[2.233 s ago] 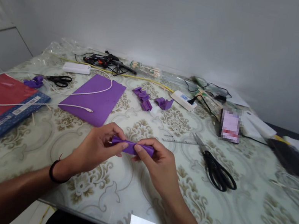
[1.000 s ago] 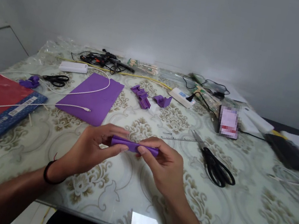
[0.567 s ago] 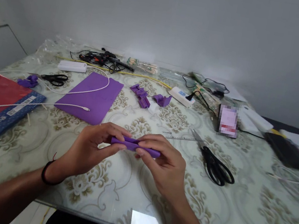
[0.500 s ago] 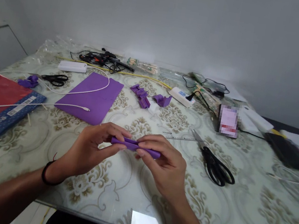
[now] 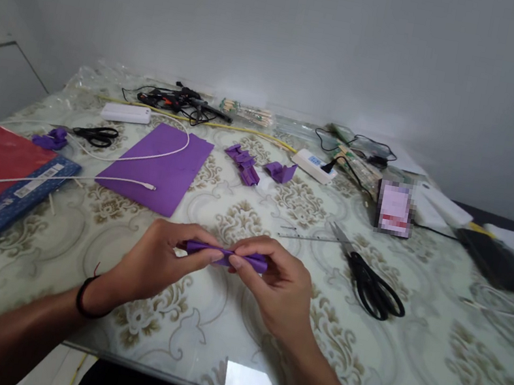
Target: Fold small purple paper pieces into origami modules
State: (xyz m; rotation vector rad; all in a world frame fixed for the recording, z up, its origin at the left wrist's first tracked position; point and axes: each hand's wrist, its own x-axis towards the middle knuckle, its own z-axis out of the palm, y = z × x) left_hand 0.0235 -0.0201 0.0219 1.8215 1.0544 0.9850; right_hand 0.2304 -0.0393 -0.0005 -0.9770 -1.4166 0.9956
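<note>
A piece of purple paper, rolled or folded into a narrow strip, is held level above the table's front half. My left hand pinches it left of its middle between thumb and fingers. On the other side my right hand grips it the same way, the two thumbs almost meeting. Fingertips behind the strip are partly hidden. Beyond the hands lie a pleated purple paper piece and a smaller curled purple scrap. Flat purple sheets rest to the left, with a white cable across them.
Large black-handled scissors lie at the right, touching a clear ruler. Smaller scissors, a red and blue packet and a white power bank-like box sit left. A power strip and phone are farther back.
Both hands keep hold of the purple paper. Its upper fold, spread open half a second ago, is now pressed narrower, and my thumbs have come closer together at the middle.
</note>
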